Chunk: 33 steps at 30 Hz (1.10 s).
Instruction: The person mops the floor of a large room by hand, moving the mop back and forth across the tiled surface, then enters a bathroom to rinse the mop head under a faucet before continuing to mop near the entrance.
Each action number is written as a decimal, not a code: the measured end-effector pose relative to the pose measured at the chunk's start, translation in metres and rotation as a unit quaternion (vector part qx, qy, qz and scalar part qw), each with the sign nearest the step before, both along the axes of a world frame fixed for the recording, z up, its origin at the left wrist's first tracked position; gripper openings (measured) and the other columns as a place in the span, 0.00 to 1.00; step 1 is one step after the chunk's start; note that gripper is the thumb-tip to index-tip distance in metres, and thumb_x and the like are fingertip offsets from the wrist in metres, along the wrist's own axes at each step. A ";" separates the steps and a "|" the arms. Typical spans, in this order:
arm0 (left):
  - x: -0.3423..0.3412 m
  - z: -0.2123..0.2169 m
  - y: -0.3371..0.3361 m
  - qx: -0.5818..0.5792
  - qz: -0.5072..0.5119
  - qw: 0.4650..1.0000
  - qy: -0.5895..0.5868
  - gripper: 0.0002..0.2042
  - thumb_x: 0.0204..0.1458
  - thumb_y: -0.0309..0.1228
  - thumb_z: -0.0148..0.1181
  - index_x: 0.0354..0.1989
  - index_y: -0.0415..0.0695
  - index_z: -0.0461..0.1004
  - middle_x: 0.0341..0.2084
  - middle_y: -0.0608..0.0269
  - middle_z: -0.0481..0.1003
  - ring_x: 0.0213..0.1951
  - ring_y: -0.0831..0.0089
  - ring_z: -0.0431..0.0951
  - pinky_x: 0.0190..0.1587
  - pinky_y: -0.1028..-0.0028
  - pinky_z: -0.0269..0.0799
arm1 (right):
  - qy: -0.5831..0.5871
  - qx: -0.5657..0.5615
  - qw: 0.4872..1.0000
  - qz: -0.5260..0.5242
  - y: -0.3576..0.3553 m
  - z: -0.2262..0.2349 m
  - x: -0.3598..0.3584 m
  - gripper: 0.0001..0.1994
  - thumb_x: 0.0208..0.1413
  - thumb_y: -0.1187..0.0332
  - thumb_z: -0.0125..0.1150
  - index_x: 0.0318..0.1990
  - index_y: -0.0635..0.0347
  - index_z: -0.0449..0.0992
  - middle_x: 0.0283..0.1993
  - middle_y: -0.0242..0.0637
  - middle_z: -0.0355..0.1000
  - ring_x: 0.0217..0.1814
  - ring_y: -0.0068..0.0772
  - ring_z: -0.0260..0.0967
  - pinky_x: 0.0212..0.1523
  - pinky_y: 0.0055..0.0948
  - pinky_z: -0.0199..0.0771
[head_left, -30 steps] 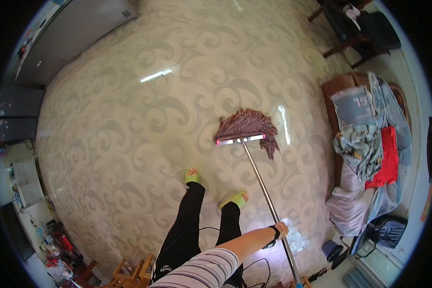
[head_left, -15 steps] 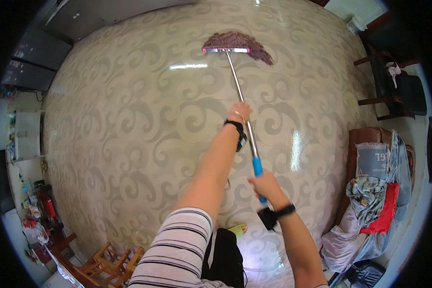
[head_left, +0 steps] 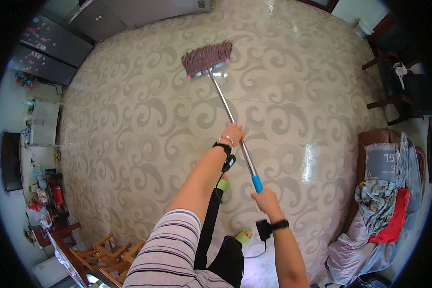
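Currently: mop (head_left: 228, 113), long axis running from the person up and leftward, brown fringed head (head_left: 207, 58) flat on the swirl-patterned floor (head_left: 129, 125). Left hand (head_left: 233, 135) closed around mid-shaft; right hand (head_left: 267, 201) closed below the blue grip (head_left: 257, 184). Heaped cloths (head_left: 386, 201) at the floor's right edge.

Mop pole (head_left: 228, 111) upper end hidden inside right hand (head_left: 268, 201); a short stretch covered by left hand (head_left: 233, 134). Shelf clutter (head_left: 38, 201) at left rim too small to identify. Wooden chairs (head_left: 98, 257) cut by lower edge. Sofa laundry heap (head_left: 386, 201) partly lost in dark rim.
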<state>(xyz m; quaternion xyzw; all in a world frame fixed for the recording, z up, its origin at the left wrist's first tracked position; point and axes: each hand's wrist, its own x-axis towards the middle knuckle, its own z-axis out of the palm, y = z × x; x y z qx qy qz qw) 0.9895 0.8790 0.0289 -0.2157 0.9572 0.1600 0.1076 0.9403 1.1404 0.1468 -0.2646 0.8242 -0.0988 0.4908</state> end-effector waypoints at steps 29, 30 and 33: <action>0.028 0.085 0.673 0.383 -0.042 0.922 0.036 0.11 0.38 0.43 0.58 0.27 0.52 0.78 0.25 0.62 0.76 0.33 0.63 0.76 0.36 0.66 0.68 | 0.382 0.314 0.769 0.406 0.547 0.334 -0.046 0.12 0.41 0.63 0.52 0.24 0.64 0.74 0.23 0.50 0.70 0.27 0.52 0.69 0.27 0.43 0.68; 0.036 0.077 0.666 0.373 0.030 0.923 0.093 0.11 0.38 0.43 0.58 0.26 0.51 0.78 0.26 0.62 0.76 0.33 0.63 0.75 0.36 0.65 0.67 | 0.389 0.313 0.758 0.419 0.530 0.333 -0.040 0.12 0.41 0.63 0.52 0.24 0.64 0.74 0.23 0.50 0.70 0.27 0.52 0.69 0.27 0.43 0.68; 0.083 0.061 0.615 0.382 0.029 0.920 0.088 0.10 0.37 0.41 0.58 0.26 0.51 0.78 0.25 0.62 0.76 0.33 0.63 0.75 0.36 0.65 0.66 | 0.341 0.329 0.774 0.419 0.491 0.315 -0.024 0.13 0.42 0.63 0.51 0.27 0.65 0.73 0.24 0.52 0.70 0.29 0.53 0.69 0.27 0.45 0.67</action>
